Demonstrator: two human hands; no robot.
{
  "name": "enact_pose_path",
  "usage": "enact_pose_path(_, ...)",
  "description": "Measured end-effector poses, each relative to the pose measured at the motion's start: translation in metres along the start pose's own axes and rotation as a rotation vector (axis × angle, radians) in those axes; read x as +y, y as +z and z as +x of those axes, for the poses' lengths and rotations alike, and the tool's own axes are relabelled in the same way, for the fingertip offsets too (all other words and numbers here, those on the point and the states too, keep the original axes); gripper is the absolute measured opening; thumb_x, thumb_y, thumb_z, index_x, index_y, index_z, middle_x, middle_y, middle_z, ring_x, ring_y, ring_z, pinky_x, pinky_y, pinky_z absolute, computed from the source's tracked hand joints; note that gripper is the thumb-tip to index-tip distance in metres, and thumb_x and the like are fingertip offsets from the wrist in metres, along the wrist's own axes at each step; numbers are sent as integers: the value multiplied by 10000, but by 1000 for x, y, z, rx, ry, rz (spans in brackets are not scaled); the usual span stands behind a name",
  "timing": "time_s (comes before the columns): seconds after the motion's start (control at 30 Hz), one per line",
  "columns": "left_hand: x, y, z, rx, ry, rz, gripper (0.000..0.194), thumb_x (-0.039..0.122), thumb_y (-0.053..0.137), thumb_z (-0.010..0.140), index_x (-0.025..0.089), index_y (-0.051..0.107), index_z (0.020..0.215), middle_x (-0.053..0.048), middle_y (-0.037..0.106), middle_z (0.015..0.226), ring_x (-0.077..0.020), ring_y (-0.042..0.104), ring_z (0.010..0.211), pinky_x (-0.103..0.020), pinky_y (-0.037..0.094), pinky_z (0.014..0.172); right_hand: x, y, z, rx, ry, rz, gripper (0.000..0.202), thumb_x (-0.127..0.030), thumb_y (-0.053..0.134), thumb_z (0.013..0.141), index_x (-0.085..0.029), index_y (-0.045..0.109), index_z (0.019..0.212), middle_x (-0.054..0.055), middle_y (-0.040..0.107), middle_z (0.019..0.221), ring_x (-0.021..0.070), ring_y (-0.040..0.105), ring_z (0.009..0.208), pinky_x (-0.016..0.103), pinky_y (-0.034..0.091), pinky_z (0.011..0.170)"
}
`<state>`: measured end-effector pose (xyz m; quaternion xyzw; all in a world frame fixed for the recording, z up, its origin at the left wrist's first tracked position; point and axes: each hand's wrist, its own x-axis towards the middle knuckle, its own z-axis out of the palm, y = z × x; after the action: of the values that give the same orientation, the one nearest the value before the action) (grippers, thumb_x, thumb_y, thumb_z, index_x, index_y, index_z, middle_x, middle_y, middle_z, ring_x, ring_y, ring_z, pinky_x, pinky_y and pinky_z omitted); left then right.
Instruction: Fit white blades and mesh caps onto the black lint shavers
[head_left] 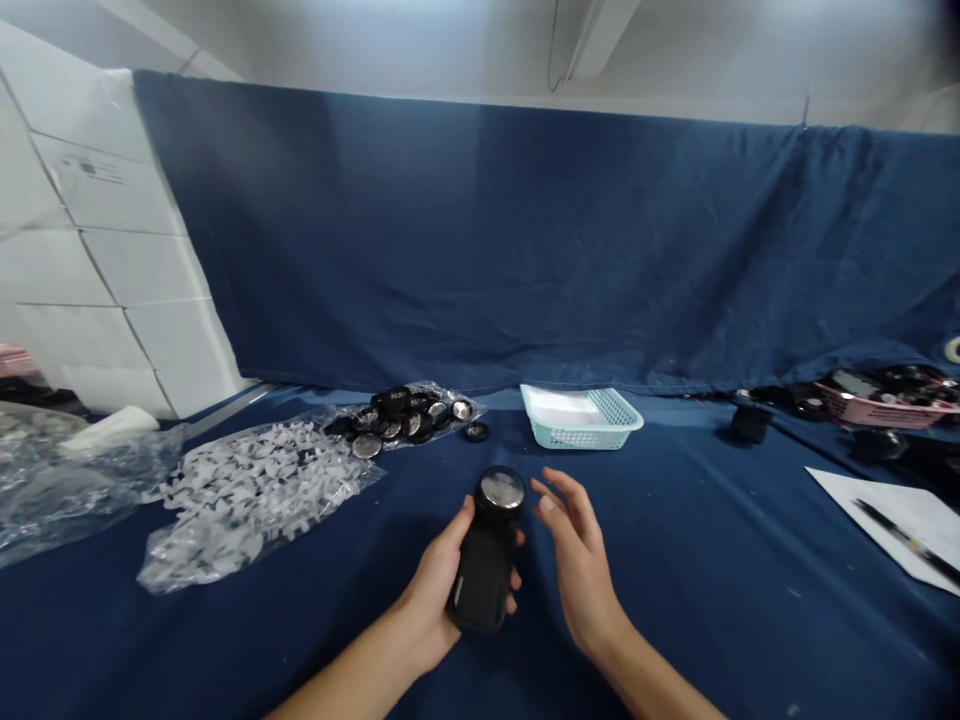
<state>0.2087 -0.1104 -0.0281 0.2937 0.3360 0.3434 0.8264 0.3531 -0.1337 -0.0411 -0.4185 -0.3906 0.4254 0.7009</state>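
Observation:
My left hand (431, 590) is wrapped round a black handheld device (482, 585) with a round, shiny silver-faced head, held upright over the blue cloth. The device's exact kind is not clear. My right hand (581, 560) is just to its right, fingers curved and apart, with nothing in it and a small gap from the head. Farther off to the left are black round caps with silver faces (405, 412), heaped on a clear plastic bag. One loose cap (475, 432) is beside them.
A clear bag of small white plastic pieces (259, 490) spreads at left, near crumpled plastic (67, 480). A pale teal basket (585, 437) stands behind my hands. On the right are a black part (750, 423), a filled pink basket (874, 408), and paper (847, 490) with a pen (892, 530).

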Motion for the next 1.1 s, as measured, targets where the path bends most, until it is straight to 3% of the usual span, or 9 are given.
enact_pose_path(0.13,-13,2,-1,-184,-290,95,797,717,302,861,22,663,1009,-134,672,599,-180,632,433,-225,477,410,-8,-5,10,-104,126,99,429,-542,533,878,-323,519,1247,24,568,1318,227,435,1289,395,318,1069)
enact_pose_path(0.23,-16,-1,2,-286,-393,136,836,727,256,858,12,664,1001,-150,675,597,-185,639,424,-217,465,394,-15,-4,11,-234,220,136,486,-588,416,916,-260,557,1244,71,652,1203,256,501,1218,427,324,1050)
enact_pose_path(0.43,-13,-2,3,-273,-370,122,855,720,207,868,7,672,947,-132,654,574,-186,626,408,-233,475,375,-17,-4,10,-321,176,178,519,-556,356,947,-163,680,1047,103,720,971,255,578,1084,390,359,1004)
enact_pose_path(0.57,-13,-1,3,-209,-260,55,768,685,302,878,17,669,978,-124,677,665,-180,630,449,-248,494,387,-13,-6,11,-261,196,159,491,-562,369,940,-193,669,1060,88,697,1064,241,583,1015,361,416,899)
enact_pose_path(0.67,-12,-2,4,-171,-198,16,704,666,375,869,34,667,973,-125,693,769,-179,637,484,-257,498,394,-12,-5,13,-279,112,98,423,-523,413,936,-211,666,1070,74,671,1127,239,564,1038,353,410,905)
enact_pose_path(0.8,-11,-2,4,-108,-174,7,684,659,386,871,38,666,933,-106,671,658,-173,615,451,-255,494,399,-12,-4,13,-307,7,10,365,-494,458,924,-238,662,1087,51,641,1168,240,538,1093,343,409,932)
enact_pose_path(0.97,-9,-4,5,-134,-207,41,721,690,346,864,47,663,947,-114,669,597,-175,610,411,-240,473,389,-14,-7,8,-390,42,-88,509,-435,680,791,-302,529,1258,46,562,1282,254,563,1053,278,504,654)
enact_pose_path(1.03,-7,-5,4,-152,-264,79,766,716,313,854,41,665,939,-127,666,571,-175,607,389,-230,461,380,-15,-7,7,-401,1,-93,629,-385,725,761,-320,453,1324,48,521,1332,251,540,1126,302,521,747)
enact_pose_path(1.1,-5,-3,2,-176,-315,104,784,713,277,863,35,668,923,-135,668,568,-176,613,391,-227,463,380,-18,-8,6,-417,-52,-80,713,-325,746,755,-326,391,1373,51,474,1385,242,467,1246,373,436,985)
